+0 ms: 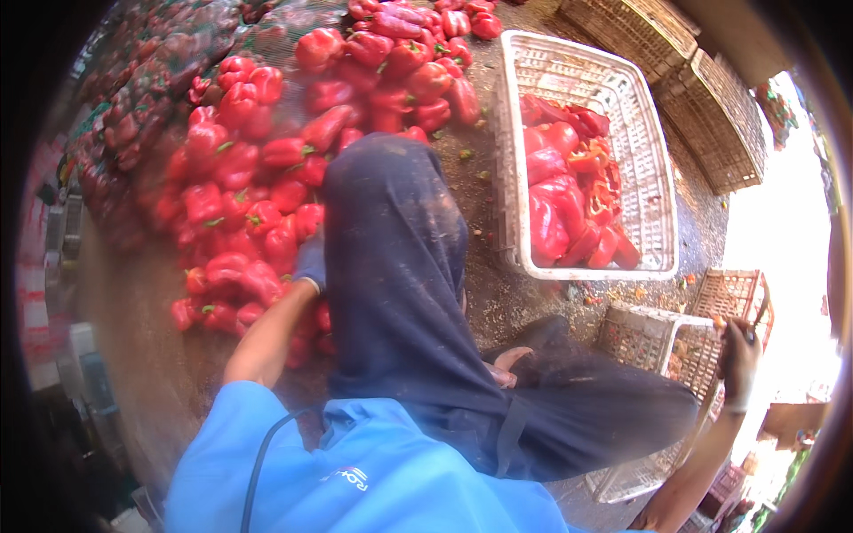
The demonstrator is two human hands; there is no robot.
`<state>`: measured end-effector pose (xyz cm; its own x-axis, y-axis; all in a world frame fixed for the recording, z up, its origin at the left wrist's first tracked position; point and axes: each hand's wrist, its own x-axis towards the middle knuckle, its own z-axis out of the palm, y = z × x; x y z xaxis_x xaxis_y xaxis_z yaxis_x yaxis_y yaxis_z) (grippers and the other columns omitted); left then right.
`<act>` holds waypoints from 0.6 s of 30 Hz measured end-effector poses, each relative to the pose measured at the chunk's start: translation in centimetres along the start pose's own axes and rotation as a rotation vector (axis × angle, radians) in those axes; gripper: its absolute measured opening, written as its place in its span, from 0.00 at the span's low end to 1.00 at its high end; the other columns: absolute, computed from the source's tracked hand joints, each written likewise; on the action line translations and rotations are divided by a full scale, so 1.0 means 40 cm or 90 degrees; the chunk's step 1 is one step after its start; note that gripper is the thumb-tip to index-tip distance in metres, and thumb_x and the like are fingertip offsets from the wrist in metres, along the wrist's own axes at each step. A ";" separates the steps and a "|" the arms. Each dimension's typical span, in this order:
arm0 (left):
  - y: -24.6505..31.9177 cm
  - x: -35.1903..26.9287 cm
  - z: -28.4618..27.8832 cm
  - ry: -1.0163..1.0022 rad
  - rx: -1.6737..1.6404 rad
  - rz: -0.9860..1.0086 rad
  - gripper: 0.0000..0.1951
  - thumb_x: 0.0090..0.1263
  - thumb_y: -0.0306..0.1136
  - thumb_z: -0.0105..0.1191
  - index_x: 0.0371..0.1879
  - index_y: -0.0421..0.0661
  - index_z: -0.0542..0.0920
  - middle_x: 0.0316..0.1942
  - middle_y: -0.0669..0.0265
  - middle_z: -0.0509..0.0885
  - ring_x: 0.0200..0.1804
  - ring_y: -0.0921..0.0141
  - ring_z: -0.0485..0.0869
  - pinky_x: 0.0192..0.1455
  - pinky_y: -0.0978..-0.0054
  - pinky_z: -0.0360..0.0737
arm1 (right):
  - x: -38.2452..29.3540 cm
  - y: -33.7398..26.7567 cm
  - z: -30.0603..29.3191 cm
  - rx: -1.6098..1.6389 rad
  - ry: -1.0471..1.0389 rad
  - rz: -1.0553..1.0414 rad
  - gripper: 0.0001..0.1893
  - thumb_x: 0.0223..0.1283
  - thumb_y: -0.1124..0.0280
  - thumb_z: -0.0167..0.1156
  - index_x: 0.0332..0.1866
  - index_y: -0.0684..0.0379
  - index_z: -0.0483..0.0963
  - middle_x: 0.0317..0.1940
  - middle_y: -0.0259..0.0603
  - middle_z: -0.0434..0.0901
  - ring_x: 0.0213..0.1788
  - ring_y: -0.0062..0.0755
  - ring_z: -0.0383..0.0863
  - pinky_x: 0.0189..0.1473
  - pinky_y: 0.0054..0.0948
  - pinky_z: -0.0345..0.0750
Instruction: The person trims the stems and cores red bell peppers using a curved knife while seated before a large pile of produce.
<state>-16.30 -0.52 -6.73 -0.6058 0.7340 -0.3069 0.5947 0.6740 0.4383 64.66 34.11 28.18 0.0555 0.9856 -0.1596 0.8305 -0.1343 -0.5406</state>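
A large heap of red bell peppers (233, 166) lies on the floor to the left of my raised knee. My left hand (312, 263), in a blue glove, reaches in at the heap's edge beside the knee; its fingers are mostly hidden behind the trouser leg. At the right, my gloved right hand (738, 363) is closed around the handle of a knife (764, 303), its blade pointing up, above a crate. A white plastic crate (656, 200) ahead to the right holds cut red pepper pieces (556, 200).
Filled net sacks (153, 86) are piled at the upper left. Empty-looking plastic crates (716, 120) stand at the upper right. A smaller white crate (640, 320) and a reddish crate (726, 286) stand by my right hand. Scraps litter the floor (493, 293).
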 end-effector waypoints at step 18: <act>0.627 0.027 -0.696 -0.064 -0.720 0.360 0.38 0.74 0.38 0.60 0.82 0.38 0.68 0.68 0.61 0.81 0.66 0.71 0.83 0.69 0.72 0.82 | -0.025 -0.544 0.399 0.289 -0.148 -0.328 0.32 0.70 0.75 0.56 0.81 0.55 0.70 0.61 0.43 0.86 0.36 0.21 0.80 0.32 0.21 0.77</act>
<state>-16.77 14.86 27.45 -0.3439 0.9317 0.1173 -0.0553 -0.1448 0.9879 37.69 34.39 26.91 -0.4423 0.8945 0.0643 0.4038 0.2626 -0.8763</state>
